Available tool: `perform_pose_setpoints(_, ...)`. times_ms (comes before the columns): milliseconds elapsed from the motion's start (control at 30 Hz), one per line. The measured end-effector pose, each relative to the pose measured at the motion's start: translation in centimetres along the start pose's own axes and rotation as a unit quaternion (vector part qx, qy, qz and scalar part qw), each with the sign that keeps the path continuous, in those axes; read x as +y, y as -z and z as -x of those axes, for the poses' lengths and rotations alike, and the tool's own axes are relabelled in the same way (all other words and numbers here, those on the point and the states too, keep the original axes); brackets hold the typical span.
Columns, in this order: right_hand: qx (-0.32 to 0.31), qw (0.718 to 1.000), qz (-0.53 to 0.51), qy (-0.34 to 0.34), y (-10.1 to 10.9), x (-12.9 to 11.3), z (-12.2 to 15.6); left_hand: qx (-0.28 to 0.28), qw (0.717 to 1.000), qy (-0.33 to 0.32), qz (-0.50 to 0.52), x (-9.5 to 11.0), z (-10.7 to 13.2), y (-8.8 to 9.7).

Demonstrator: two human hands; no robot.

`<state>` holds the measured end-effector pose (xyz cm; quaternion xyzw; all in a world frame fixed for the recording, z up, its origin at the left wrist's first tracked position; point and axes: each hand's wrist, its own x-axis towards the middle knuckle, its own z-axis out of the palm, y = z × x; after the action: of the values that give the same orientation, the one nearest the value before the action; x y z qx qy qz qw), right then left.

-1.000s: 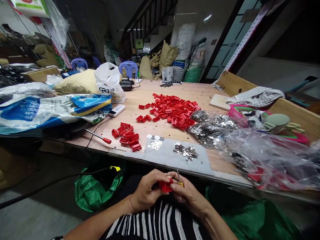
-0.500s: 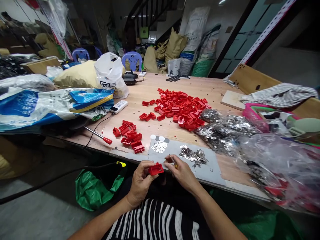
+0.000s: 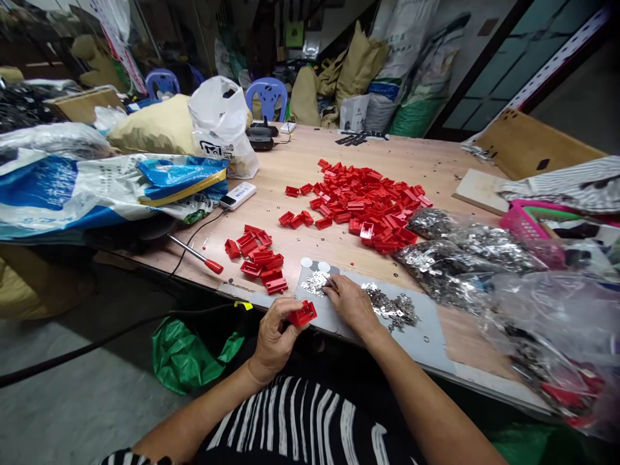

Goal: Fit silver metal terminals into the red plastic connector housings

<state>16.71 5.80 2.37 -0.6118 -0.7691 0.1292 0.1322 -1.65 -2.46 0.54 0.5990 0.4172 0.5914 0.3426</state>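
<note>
My left hand (image 3: 274, 336) grips a small red plastic part (image 3: 303, 314) at the table's front edge. My right hand (image 3: 349, 304) reaches onto the grey mat (image 3: 426, 332), fingers pinched together at a small heap of shiny metal pieces (image 3: 315, 282); a thin tool seems tucked in it, mostly hidden. A second heap of metal pieces (image 3: 393, 307) lies just right of that hand. A small group of red parts (image 3: 259, 258) sits to the left on the wooden table (image 3: 300, 168), and a large pile of red parts (image 3: 365, 206) lies further back.
Clear bags of metal pieces (image 3: 460, 258) and red parts crowd the right side. A red-handled screwdriver (image 3: 196, 253), a white remote (image 3: 237, 195), blue-and-white sacks (image 3: 97, 197) and a white bag (image 3: 220, 132) lie on the left. A green bag (image 3: 186, 355) sits on the floor.
My hands rose from my lap to the table edge. The right hand left the red part and reached onto the mat's metal pieces; the left kept hold of the red part.
</note>
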Motion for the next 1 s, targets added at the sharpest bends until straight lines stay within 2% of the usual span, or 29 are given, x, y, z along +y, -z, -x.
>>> perform_pose_setpoints(433, -0.015, 0.996, -0.082, 0.017, 0.6, 0.9, 0.4, 0.029, 0.988, 0.117, 0.094, 0.7, -0.8, -1.0)
perform_pose_setpoints(533, -0.017, 0.994, -0.104, 0.022, 0.8, 1.0, 0.5, 0.026, 0.972, 0.171, 0.161, 1.1, -1.0, -1.4)
perform_pose_setpoints(633, -0.018, 0.993, -0.119, -0.002, 1.1, 1.0, 0.8, 0.024, 0.952, 0.212, 0.22, 1.3, -1.0, -1.8)
perform_pose_setpoints(833, -0.02, 0.989, -0.143, -0.011, 1.7, 1.1, 1.0, 0.019, 0.929, 0.248, 0.273, 1.3, -1.1, -2.5)
perform_pose_setpoints(1000, 0.008, 0.98, -0.197, -0.015, 1.6, 1.7, 0.9, 0.027, 0.922, 0.264, 0.283, 1.2, -1.0, -2.5)
